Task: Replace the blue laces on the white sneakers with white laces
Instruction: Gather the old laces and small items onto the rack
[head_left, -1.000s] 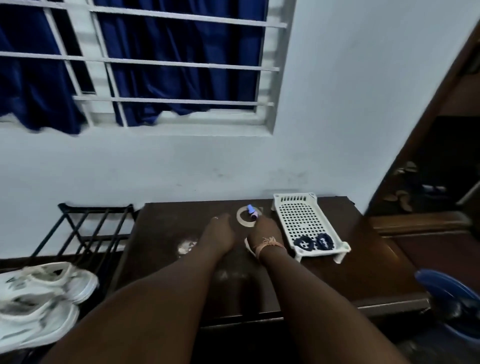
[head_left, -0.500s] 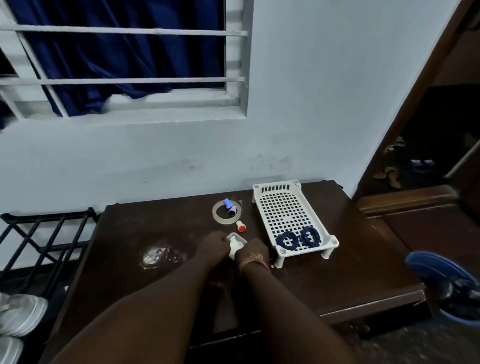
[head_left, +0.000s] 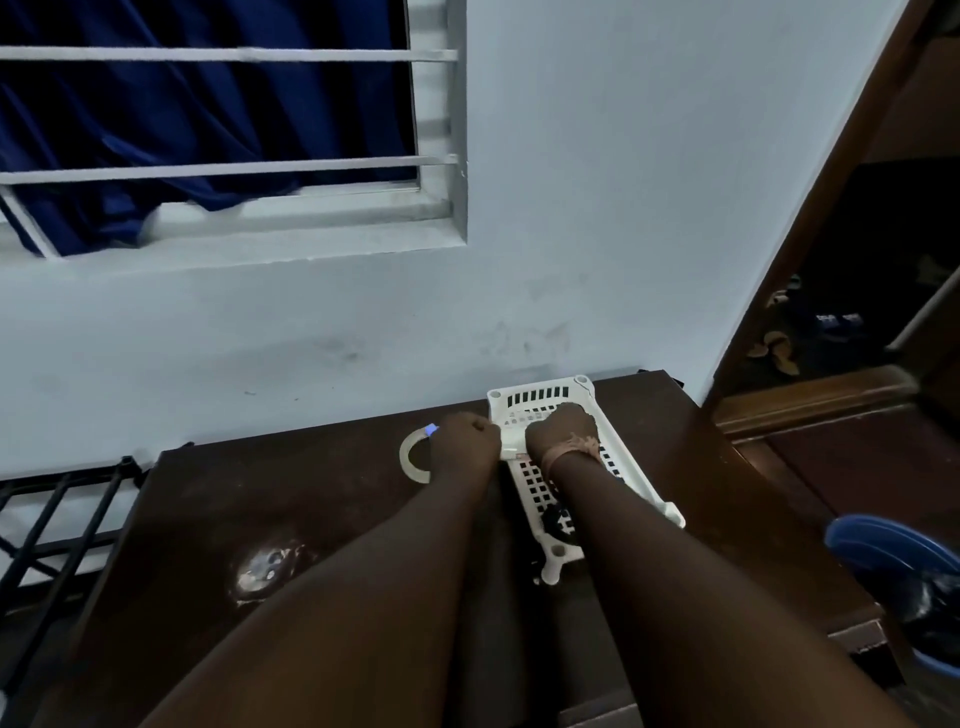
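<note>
- 2 hands over a dark wooden worktop (head_left: 322, 499), both forearms reaching in from the near edge.
- Left hand (head_left: 465, 441): fingers curled, at the left edge of a small white packet (head_left: 511, 441); whether it grips the packet cannot be told.
- Right hand (head_left: 563, 428): fingers curled on the packet's right side, above the far half of the tray; a thread band circles the wrist.
- White perforated tray (head_left: 550, 392): stands on short legs at the worktop's right rear, near the wall.
- Blue laces (head_left: 558, 519): 1 dark coil shows at the tray's near end, partly hidden by the right forearm.
- Tape ring (head_left: 413, 457): flat on the worktop, just left of the left hand, a small blue item at its far rim.
- Black metal rack (head_left: 57, 519): left of the worktop.
- Sneakers: not in view.
</note>
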